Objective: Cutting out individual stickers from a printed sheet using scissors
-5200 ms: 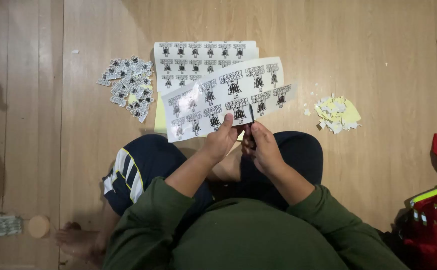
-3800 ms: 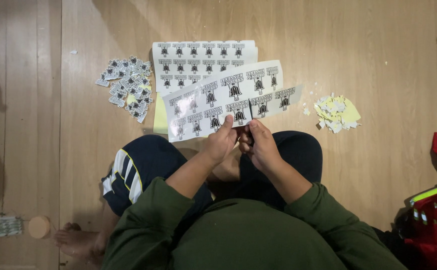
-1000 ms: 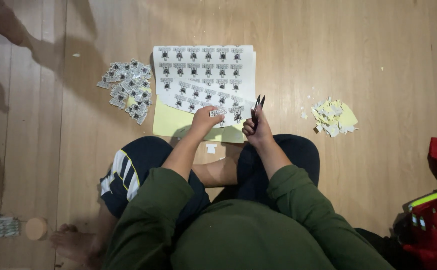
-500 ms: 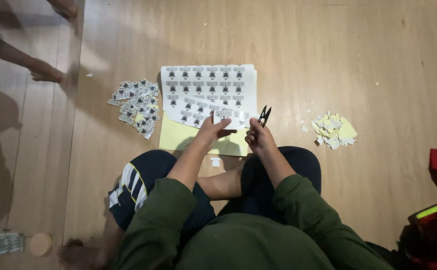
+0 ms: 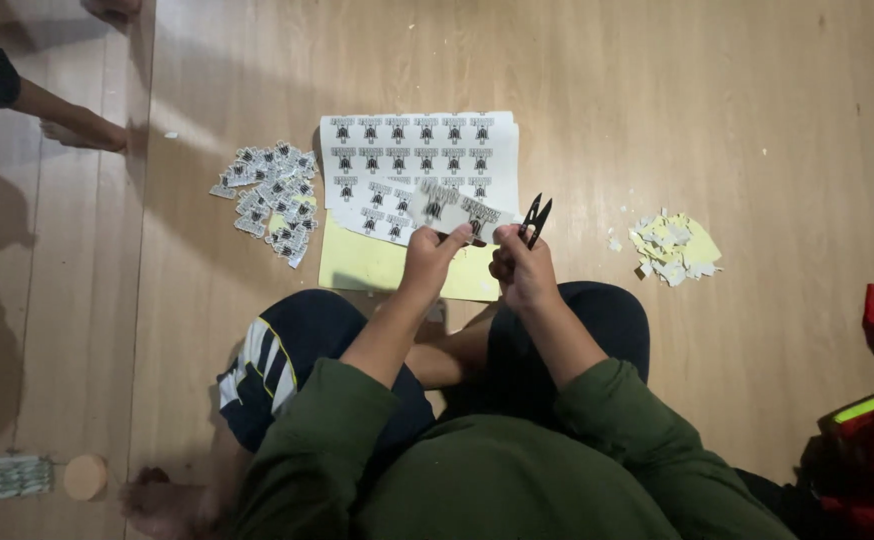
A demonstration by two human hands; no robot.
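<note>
The wood floor (image 5: 757, 120) takes up most of the scene, with a person sitting cross-legged on it in a green top. In front of the knees lies a white label sheet (image 5: 417, 150) over a yellow sheet (image 5: 377, 268). Left of these sits a pile of cut labels (image 5: 272, 195); well to the right, a heap of scraps (image 5: 675, 246). The left hand (image 5: 429, 258) pinches a cut strip (image 5: 437, 208) of labels, held above the sheets. The right hand (image 5: 523, 268) is clenched around black snips (image 5: 534, 220), blades parted, just beside the strip's end.
</note>
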